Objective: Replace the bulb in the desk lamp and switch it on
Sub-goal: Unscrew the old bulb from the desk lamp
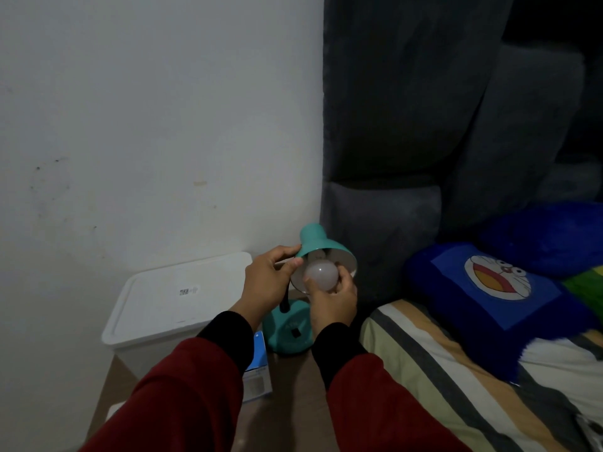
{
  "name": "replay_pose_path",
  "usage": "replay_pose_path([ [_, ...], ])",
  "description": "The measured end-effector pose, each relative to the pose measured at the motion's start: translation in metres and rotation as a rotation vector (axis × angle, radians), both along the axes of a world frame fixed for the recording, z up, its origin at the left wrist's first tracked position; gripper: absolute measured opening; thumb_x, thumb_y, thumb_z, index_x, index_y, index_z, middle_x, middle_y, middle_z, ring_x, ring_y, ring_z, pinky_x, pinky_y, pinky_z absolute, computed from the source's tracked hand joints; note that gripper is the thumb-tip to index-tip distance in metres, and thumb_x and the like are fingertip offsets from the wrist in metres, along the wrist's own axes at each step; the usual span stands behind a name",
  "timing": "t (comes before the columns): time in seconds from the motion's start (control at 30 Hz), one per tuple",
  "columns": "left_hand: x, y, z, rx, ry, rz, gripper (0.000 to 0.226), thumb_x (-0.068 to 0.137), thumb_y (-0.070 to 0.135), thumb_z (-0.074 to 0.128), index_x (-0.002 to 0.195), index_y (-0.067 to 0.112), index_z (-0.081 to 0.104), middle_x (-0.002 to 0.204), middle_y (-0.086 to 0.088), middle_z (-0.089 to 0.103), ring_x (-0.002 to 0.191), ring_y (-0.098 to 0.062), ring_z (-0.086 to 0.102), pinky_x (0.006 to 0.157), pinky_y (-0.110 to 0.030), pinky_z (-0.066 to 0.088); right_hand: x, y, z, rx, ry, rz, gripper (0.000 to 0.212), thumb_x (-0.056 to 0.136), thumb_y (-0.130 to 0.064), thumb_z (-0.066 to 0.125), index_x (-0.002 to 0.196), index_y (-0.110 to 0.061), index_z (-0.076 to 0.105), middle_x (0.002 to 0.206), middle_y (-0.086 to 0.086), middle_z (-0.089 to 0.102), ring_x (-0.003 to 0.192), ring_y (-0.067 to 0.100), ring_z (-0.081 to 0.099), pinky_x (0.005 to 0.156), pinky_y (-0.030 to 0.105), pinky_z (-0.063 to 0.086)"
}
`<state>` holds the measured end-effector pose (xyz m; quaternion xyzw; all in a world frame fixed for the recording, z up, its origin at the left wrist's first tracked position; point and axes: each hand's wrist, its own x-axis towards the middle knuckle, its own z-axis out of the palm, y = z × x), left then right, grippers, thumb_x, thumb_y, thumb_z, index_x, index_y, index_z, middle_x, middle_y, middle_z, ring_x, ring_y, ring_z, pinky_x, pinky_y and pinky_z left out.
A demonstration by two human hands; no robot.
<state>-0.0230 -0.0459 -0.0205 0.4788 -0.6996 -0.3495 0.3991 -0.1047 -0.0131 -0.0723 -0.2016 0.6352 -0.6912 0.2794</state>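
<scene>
Low centre of frame: bulb at the lamp shade mouth, lamp unlit.
Right hand grasps the bulb; left hand pinches the shade rim. Seating unclear; switching on remains.

Both arms reach up from the bottom of the frame toward its centre, in red sleeves with black cuffs. The left hand sits just left of centre, back toward the camera, thumb and forefinger pinched together. The right hand is beside it, slightly lower, fingers curled upward and closed in a grip, knuckles facing the camera.
</scene>
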Motion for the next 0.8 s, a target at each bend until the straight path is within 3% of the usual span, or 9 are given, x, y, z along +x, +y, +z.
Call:
replay_pose_path([
  [0.1, 0.0, 0.0, 0.001, -0.006, -0.002, 0.005, 0.027, 0.09, 0.018, 0.061, 0.116, 0.021, 0.067, 0.115, 0.002, 0.069, 0.092, -0.003, 0.057, 0.066, 0.011, 0.037, 0.001, 0.0, 0.001, -0.037, 0.082, 0.006, 0.065, 0.07, -0.01, 0.073, 0.127, -0.03, 0.05, 0.129, 0.006, 0.054, 0.116, 0.025, 0.056, 0.097, 0.046, 0.05],
  [0.17, -0.001, 0.0, 0.001, -0.003, 0.002, 0.007, 0.027, 0.09, 0.018, 0.061, 0.115, 0.021, 0.067, 0.116, 0.001, 0.069, 0.093, -0.003, 0.058, 0.07, 0.002, 0.039, 0.002, 0.001, 0.003, -0.053, 0.073, -0.002, 0.061, 0.071, -0.008, 0.07, 0.123, -0.033, 0.051, 0.125, 0.006, 0.056, 0.114, 0.025, 0.057, 0.097, 0.046, 0.051],
  [0.3, 0.0, 0.002, 0.002, -0.001, -0.009, 0.001, 0.027, 0.09, 0.02, 0.06, 0.116, 0.022, 0.066, 0.116, 0.003, 0.069, 0.094, -0.003, 0.057, 0.07, 0.001, 0.039, -0.001, 0.006, 0.002, -0.081, 0.033, 0.012, 0.044, 0.073, -0.024, 0.076, 0.111, -0.032, 0.055, 0.121, 0.002, 0.053, 0.109, 0.02, 0.056, 0.093, 0.038, 0.052],
  [0.37, 0.0, 0.003, 0.002, 0.004, 0.0, -0.002, 0.027, 0.09, 0.019, 0.06, 0.117, 0.021, 0.066, 0.117, 0.002, 0.069, 0.096, -0.004, 0.059, 0.079, -0.008, 0.041, -0.003, 0.008, 0.002, -0.094, 0.066, 0.003, 0.035, 0.077, -0.023, 0.073, 0.106, -0.032, 0.054, 0.121, 0.005, 0.056, 0.109, 0.023, 0.057, 0.09, 0.036, 0.052],
  [0.53, 0.0, 0.01, 0.004, 0.009, -0.024, 0.028, 0.034, 0.091, 0.024, 0.059, 0.125, 0.024, 0.06, 0.122, 0.0, 0.066, 0.1, -0.006, 0.059, 0.086, -0.014, 0.036, -0.004, 0.019, 0.005, -0.041, 0.077, 0.035, 0.065, 0.079, -0.021, 0.071, 0.137, -0.023, 0.041, 0.141, 0.005, 0.045, 0.127, 0.023, 0.047, 0.107, 0.039, 0.043],
  [0.67, 0.004, 0.019, 0.002, 0.054, -0.025, 0.045, 0.053, 0.09, 0.029, 0.061, 0.139, 0.028, 0.042, 0.128, -0.004, 0.062, 0.116, -0.017, 0.059, 0.087, -0.016, 0.036, -0.009, 0.037, 0.01, -0.039, 0.166, 0.076, 0.059, 0.079, -0.02, 0.071, 0.133, -0.021, 0.047, 0.138, 0.007, 0.048, 0.122, 0.022, 0.051, 0.103, 0.035, 0.045],
  [0.8, 0.013, 0.034, -0.004, 0.029, -0.148, 0.051, 0.044, 0.088, 0.025, 0.063, 0.13, 0.016, 0.054, 0.125, -0.009, 0.064, 0.117, -0.02, 0.059, 0.093, -0.022, 0.041, -0.013, 0.059, 0.011, -0.012, 0.242, 0.142, 0.055, 0.074, -0.017, 0.075, 0.125, -0.02, 0.053, 0.129, 0.009, 0.05, 0.107, 0.018, 0.053, 0.093, 0.032, 0.048],
])
